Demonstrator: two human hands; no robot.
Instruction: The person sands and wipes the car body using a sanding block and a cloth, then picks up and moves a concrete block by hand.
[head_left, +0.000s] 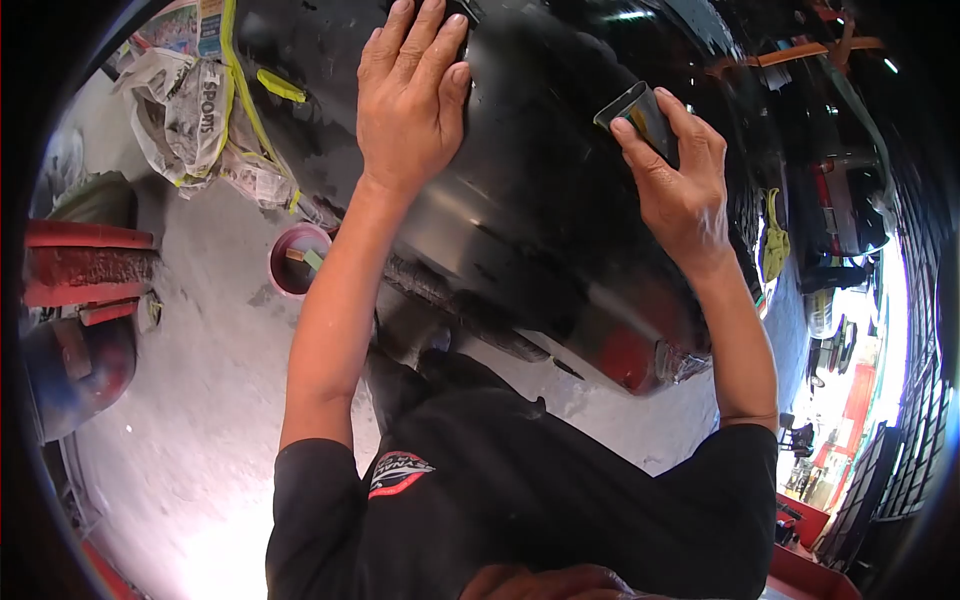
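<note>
A glossy black car body panel [530, 190] spreads beneath both hands, with wet-looking patches and dull areas. My left hand [410, 120] lies flat on it at the upper middle, its fingers stretched out. On the right, my right hand [685, 185] grips a dark folded sheet that looks like sandpaper [640, 110], pinched between thumb and fingers over the panel. The sheet's far end forms an open loop, and its lower part is hidden by the hand.
A pink bucket [275, 265] with small blocks inside stands on the grey floor [210, 350]. Masking newspaper [165, 105] with yellow tape hangs at the upper left. Red equipment [90, 262] stands at the left edge. A yellow-green cloth [775, 240] hangs at the right.
</note>
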